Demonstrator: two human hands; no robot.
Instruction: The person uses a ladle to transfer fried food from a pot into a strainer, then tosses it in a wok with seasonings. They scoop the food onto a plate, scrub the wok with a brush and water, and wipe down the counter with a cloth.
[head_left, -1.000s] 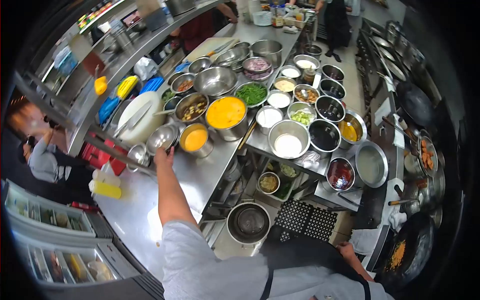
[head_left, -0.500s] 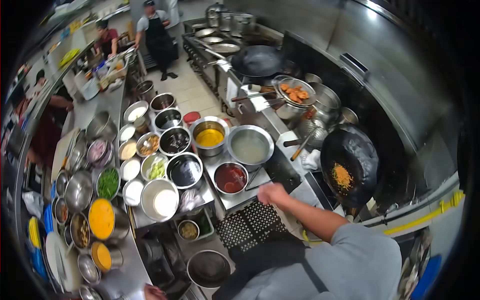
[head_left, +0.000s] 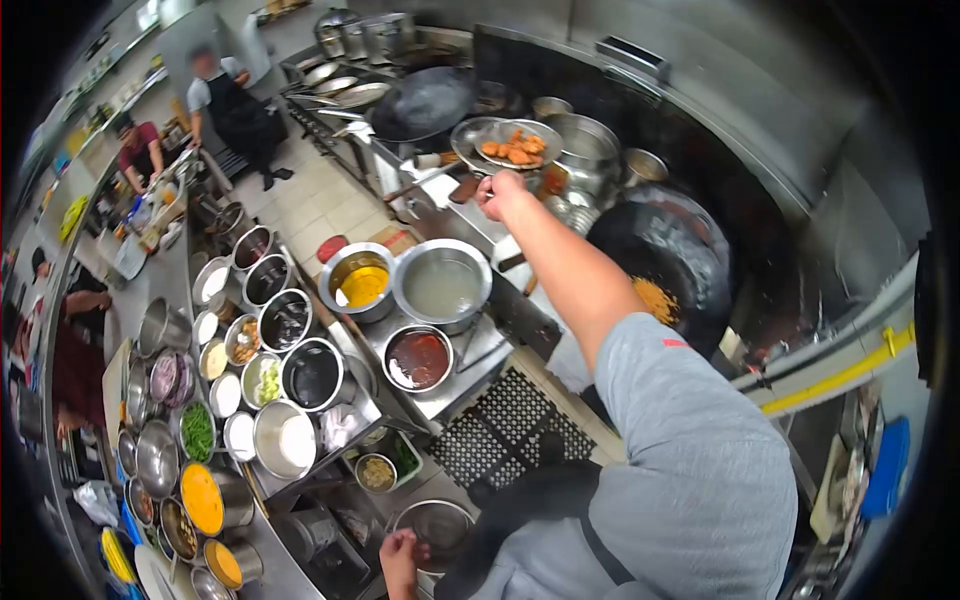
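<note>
Strainer [head_left: 552, 143] with fried pieces [head_left: 516, 149] lies between near wok [head_left: 668, 232] and far wok [head_left: 422, 106]

Right arm [head_left: 568, 258] is outstretched, right hand [head_left: 500, 193] curled closed; left hand [head_left: 402, 551] hangs low, loosely half-curled.

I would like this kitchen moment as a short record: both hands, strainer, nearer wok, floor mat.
Left hand: low, fingers curled; nothing visibly held
Right hand: outstretched, close to the strainer; grip unclear
Strainer: holds orange-brown pieces
Nearer wok: dark, with orange crumbs inside
Floor mat: black, perforated
</note>
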